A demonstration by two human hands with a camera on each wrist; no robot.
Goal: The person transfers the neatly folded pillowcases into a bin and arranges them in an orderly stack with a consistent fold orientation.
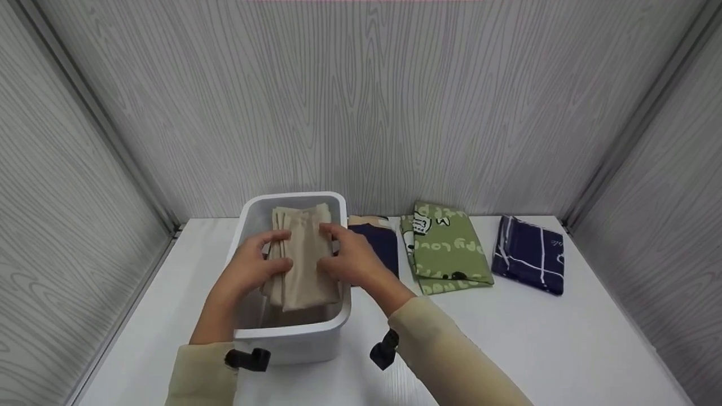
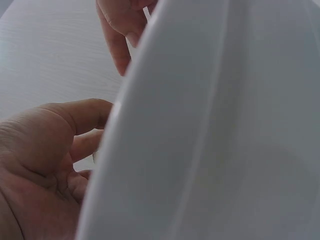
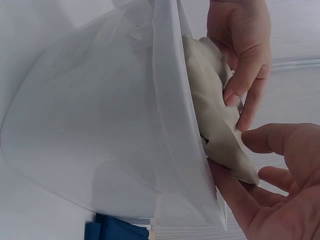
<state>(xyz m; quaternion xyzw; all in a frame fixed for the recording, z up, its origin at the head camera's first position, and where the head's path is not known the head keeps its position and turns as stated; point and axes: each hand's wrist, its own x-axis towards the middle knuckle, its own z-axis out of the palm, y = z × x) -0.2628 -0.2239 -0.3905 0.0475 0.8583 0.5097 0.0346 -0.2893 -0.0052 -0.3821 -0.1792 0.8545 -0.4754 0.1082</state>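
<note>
three folded cloths lie on the desk (image 1: pixel 462 349) to the rt of your white bin (image 1: pixel 290 331): a dark blue cloth (image 1: pixel 383 245) w/ a tan part, just beside the bin & partly hidden by your r hand (image 1: pixel 352 256); a green cloth (image 1: pixel 451 242) w/ pale lettering, mid; a navy cloth (image 1: pixel 536 262) w/ white lines, far rt. bin wall blocks most of your l wrist cam, so not much to see there. your l hand (image 1: pixel 254 262) & r hand both grip the folded beige cloth (image 1: pixel 307 262) btwn them, fingers + thumbs at its l & r sides. it's at the bin's open top, partly above the rim per the r wrist cam. black clips (image 1: pixel 248 359) on both your pale sleeves (image 1: pixel 206 375). desk's white, up against the back wall (image 1: pixel 361 101); grey wood-grain panels at back & both sides, darker strips at the corners.
</note>
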